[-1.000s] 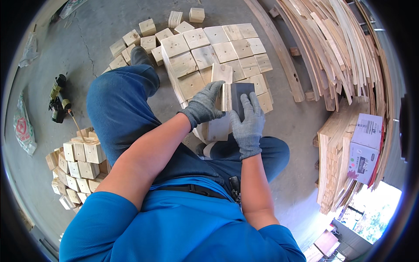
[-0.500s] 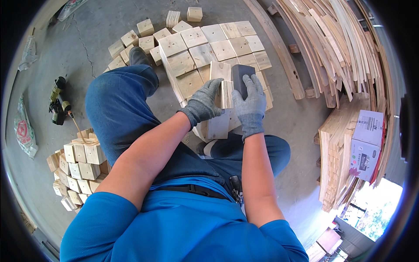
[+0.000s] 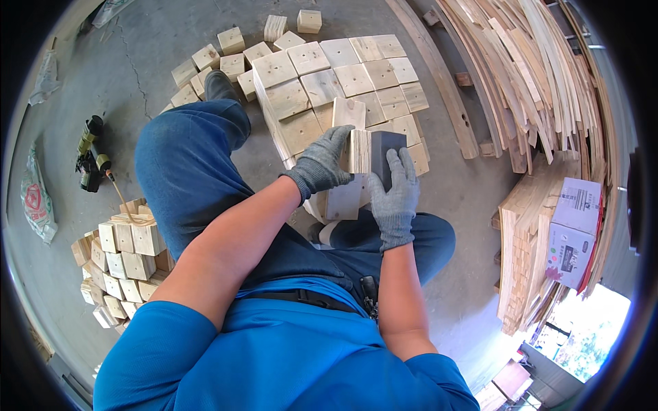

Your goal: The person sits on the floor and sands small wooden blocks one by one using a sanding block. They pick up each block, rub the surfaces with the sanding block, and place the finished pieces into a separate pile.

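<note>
Left hand [image 3: 319, 166] clamped on the wood block [image 3: 360, 152], over the near edge of the block stack [image 3: 275, 69]; right hand [image 3: 397, 190], fingers together, clamped on the dark block [image 3: 388, 146] — that wood looks light, stiff, grippy, hardly fragile, best held by its flat sides

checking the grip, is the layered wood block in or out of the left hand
In: the left hand holds the layered wood block between fingers and thumb.

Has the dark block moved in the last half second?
Yes: against the stacked wooden blocks, the dark block has come back toward the belt.
</note>
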Action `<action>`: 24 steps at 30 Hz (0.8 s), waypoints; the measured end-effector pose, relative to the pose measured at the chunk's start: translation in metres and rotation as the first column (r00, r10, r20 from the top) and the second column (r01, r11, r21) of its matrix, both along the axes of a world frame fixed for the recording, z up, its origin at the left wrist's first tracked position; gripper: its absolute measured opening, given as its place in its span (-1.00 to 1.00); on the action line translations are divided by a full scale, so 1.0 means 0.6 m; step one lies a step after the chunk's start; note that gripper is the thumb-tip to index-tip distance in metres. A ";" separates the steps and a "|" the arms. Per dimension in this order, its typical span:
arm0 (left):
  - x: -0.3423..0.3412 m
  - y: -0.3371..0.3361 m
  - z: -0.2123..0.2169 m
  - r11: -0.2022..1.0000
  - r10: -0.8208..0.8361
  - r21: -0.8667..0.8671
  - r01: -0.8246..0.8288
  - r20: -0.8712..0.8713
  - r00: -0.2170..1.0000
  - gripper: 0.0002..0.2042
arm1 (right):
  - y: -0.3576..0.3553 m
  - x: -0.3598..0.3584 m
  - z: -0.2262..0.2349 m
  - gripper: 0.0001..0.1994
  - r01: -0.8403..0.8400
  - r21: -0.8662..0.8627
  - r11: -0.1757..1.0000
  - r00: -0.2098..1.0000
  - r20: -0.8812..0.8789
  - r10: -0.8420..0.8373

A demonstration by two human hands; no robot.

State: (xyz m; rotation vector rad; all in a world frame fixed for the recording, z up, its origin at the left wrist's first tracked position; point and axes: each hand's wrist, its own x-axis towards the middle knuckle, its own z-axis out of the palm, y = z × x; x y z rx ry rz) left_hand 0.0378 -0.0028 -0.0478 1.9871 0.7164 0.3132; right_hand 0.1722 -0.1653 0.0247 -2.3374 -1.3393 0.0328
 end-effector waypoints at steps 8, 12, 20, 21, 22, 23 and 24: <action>0.003 0.001 0.005 1.000 0.004 -0.023 -0.005 -0.019 1.000 0.10 | 0.013 0.008 0.002 -0.38 -0.009 0.052 0.999 1.000 -0.027 0.010; 0.002 0.001 0.001 1.000 0.004 -0.009 -0.004 -0.014 1.000 0.11 | 0.060 0.025 -0.008 -0.38 0.011 0.049 0.999 1.000 0.002 -0.011; 0.003 -0.001 0.000 1.000 0.001 0.006 -0.002 0.016 1.000 0.10 | 0.081 0.040 -0.018 -0.38 -0.003 0.090 0.996 1.000 0.006 0.003; 0.001 0.000 -0.001 1.000 -0.003 0.013 0.002 0.018 1.000 0.10 | 0.078 0.036 -0.018 -0.38 -0.004 0.115 0.993 1.000 0.006 0.004; 0.000 0.001 -0.003 1.000 -0.006 0.007 0.006 0.019 1.000 0.09 | 0.076 0.032 -0.017 -0.38 -0.001 0.094 0.996 1.000 0.014 0.000; 0.000 0.001 -0.004 1.000 -0.009 0.002 0.009 0.020 1.000 0.09 | 0.072 0.027 -0.014 -0.37 0.003 0.073 0.997 1.000 0.023 -0.005; 0.001 0.001 -0.002 1.000 -0.013 -0.003 0.014 0.023 1.000 0.08 | 0.069 0.024 -0.010 -0.37 0.008 0.052 0.999 0.999 0.033 -0.010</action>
